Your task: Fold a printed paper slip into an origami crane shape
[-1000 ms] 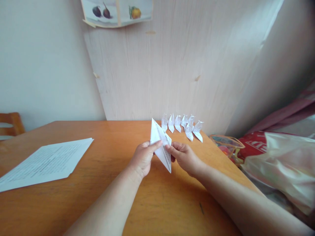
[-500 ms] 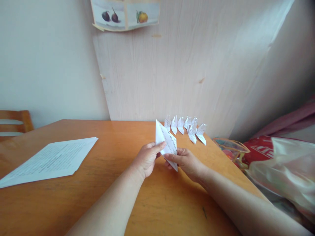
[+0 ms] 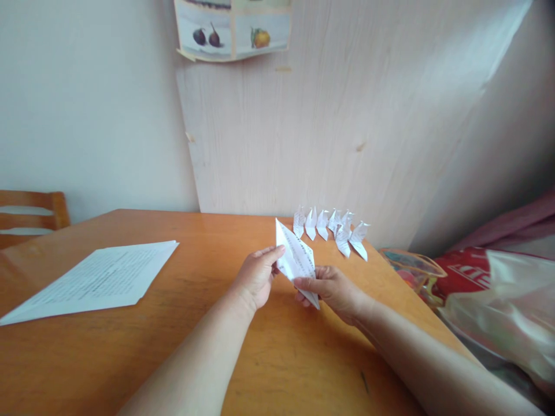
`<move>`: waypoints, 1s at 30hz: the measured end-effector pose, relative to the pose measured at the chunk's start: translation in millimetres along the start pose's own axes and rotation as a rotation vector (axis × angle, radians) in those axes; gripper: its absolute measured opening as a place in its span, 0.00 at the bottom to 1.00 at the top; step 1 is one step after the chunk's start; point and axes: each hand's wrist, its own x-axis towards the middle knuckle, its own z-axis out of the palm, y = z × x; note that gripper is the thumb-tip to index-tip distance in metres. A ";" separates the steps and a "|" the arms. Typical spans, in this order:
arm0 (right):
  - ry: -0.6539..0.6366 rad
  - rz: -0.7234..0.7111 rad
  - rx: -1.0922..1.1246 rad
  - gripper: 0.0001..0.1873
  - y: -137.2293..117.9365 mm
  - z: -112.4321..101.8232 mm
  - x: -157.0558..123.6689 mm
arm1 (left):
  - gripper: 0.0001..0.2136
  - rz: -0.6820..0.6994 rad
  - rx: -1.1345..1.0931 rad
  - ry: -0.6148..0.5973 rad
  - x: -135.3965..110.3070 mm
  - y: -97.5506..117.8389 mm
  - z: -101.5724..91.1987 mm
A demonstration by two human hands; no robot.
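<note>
Above the middle of the wooden table (image 3: 208,271) I hold a piece of folded printed paper (image 3: 295,251) between both hands. It is a long diamond, one point up and one point down to the right. My left hand (image 3: 259,274) pinches its left edge, thumb on the front face. Lower down, my right hand (image 3: 332,289) grips its right side with the thumb across the front; the fingers behind are partly hidden. Beyond it stand several folded paper cranes (image 3: 323,225) at the table's far right corner.
A stack of printed sheets (image 3: 104,280) lies on the left of the table. A wooden chair (image 3: 58,211) stands beyond the far left. Plastic bags (image 3: 507,306) and a red bag (image 3: 463,271) are beside the right edge. A fruit picture (image 3: 234,34) hangs on the wall.
The left thumb has shifted up and left toward the paper's edge, baring more of its front face. Both hands still hold it. The whole view has shifted slightly.
</note>
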 end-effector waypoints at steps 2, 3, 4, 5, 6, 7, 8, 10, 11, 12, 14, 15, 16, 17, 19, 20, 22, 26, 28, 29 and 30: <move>-0.024 0.011 -0.019 0.17 0.9 0.0 -1.0 | 0.12 -0.003 -0.032 0.065 2.6 1.8 -2.3; -0.036 0.018 -0.030 0.17 1.4 0.1 -1.5 | 0.13 -0.004 -0.044 0.100 4.0 2.6 -3.7; -0.046 0.025 -0.043 0.18 1.8 0.3 -2.0 | 0.13 -0.004 -0.053 0.134 5.3 3.5 -5.3; -0.054 0.034 -0.057 0.18 2.0 0.6 -2.5 | 0.13 0.000 -0.058 0.164 6.7 4.4 -6.9; -0.060 0.043 -0.072 0.18 2.0 0.9 -3.1 | 0.13 0.006 -0.063 0.190 7.9 5.4 -8.6; -0.066 0.053 -0.086 0.18 1.9 1.2 -3.6 | 0.13 0.013 -0.069 0.213 8.9 6.7 -10.2; -0.073 0.063 -0.099 0.18 1.7 1.5 -4.1 | 0.13 0.020 -0.076 0.236 9.8 8.1 -11.7; -0.087 0.085 -0.112 0.18 1.3 1.9 -5.0 | 0.14 0.032 -0.091 0.277 11.0 11.5 -14.0; -0.096 0.096 -0.113 0.18 1.3 2.0 -5.2 | 0.14 0.036 -0.098 0.294 11.3 13.1 -14.8; -0.104 0.105 -0.112 0.18 1.5 1.9 -5.4 | 0.15 0.038 -0.104 0.308 11.4 14.6 -15.3; -0.119 0.115 -0.107 0.18 1.9 1.3 -5.5 | 0.16 0.039 -0.114 0.329 11.5 16.9 -15.9; -0.126 0.116 -0.106 0.18 2.1 0.9 -5.5 | 0.16 0.039 -0.119 0.337 11.5 17.6 -16.0; -0.133 0.117 -0.105 0.18 2.1 0.4 -5.5 | 0.15 0.040 -0.125 0.344 11.6 18.2 -16.3; -0.138 0.118 -0.104 0.18 1.8 -0.1 -5.6 | 0.15 0.043 -0.131 0.352 11.8 18.8 -16.8; -0.150 0.126 -0.104 0.18 0.7 -0.9 -6.0 | 0.13 0.052 -0.148 0.369 12.9 20.4 -18.8; -0.157 0.131 -0.105 0.18 0.1 -1.2 -6.4 | 0.12 0.058 -0.158 0.379 13.8 21.5 -20.2; -0.168 0.136 -0.106 0.18 -1.1 -1.3 -6.9 | 0.12 0.072 -0.178 0.403 15.5 23.9 -23.4; -0.139 0.113 -0.073 0.18 -1.2 -1.3 -5.2 | 0.15 0.075 -0.195 0.428 15.4 21.8 -23.4; -0.101 0.084 -0.051 0.18 -0.7 -1.9 -3.2 | 0.21 0.022 -0.147 0.332 11.3 15.2 -17.2; -0.086 0.067 -0.042 0.18 -0.6 -2.5 -2.3 | 0.22 -0.014 -0.108 0.224 8.2 11.0 -12.8; -0.076 0.050 -0.031 0.18 -0.5 -3.0 -1.5 | 0.22 -0.047 -0.074 0.118 4.6 6.6 -8.0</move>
